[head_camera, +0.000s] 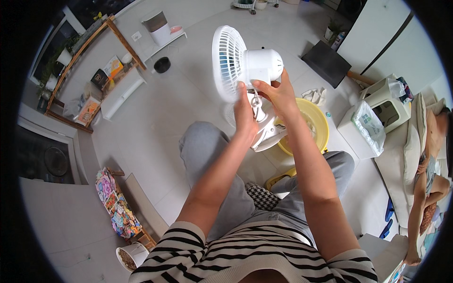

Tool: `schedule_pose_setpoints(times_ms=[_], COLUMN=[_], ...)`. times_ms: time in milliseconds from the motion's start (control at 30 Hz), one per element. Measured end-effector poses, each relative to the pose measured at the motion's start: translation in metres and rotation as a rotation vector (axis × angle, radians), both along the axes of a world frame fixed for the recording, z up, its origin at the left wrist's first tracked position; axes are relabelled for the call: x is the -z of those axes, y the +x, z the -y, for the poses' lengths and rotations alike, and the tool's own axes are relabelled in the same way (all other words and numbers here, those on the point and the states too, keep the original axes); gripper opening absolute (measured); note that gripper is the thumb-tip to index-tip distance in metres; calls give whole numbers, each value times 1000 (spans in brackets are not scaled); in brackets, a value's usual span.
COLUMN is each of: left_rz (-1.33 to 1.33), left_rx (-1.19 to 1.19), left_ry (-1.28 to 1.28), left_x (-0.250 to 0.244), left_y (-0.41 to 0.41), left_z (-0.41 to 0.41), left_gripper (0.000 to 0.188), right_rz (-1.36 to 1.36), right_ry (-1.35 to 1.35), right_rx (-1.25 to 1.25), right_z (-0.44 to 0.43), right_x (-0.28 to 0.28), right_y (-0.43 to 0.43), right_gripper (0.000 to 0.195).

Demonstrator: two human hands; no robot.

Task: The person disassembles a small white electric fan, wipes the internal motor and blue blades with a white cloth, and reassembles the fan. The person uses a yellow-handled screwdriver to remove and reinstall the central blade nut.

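Observation:
A small white electric fan (263, 62) is held up before me, its ribbed grille (231, 53) facing left and its rounded motor housing on the right. My left hand (246, 115) grips it from below, thumb against the housing beside the grille. On the other side, my right hand (283, 97) has its thumb under the housing and its fingers behind it. Between the hands show the fan's neck and a looped cord (256, 102). The white base (269, 136) hangs below, partly covered by my right forearm. Behind my left hand, part of a round ribbed white piece shows.
A yellow basin (324, 123) with wet-looking cloth stands on the tiled floor beyond my right forearm. A crumpled cloth (314, 96) lies behind it. To the right are a lined white bin (357, 141) and a sofa with a seated person. A wooden shelf (79, 58) stands left.

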State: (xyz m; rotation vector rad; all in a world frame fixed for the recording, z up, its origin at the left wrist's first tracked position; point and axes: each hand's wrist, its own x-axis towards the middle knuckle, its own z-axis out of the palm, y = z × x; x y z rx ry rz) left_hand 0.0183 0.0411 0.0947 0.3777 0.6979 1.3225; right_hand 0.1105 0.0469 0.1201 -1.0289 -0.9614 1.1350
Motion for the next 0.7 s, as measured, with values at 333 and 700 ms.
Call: schedule_pose_setpoints(times_ms=[333,700], left_rz=[61,14], left_rx=[26,70], left_ry=[17,13], left_x=[8,11], left_y=[-3,-4], left_z=[-4,-3], left_gripper=[51,41], right_rz=[505,610], right_ry=[121,226], right_rx=[-12,169], right_z=[-4,6], right_x=[13,13], right_y=[22,16], right_gripper=[78,85])
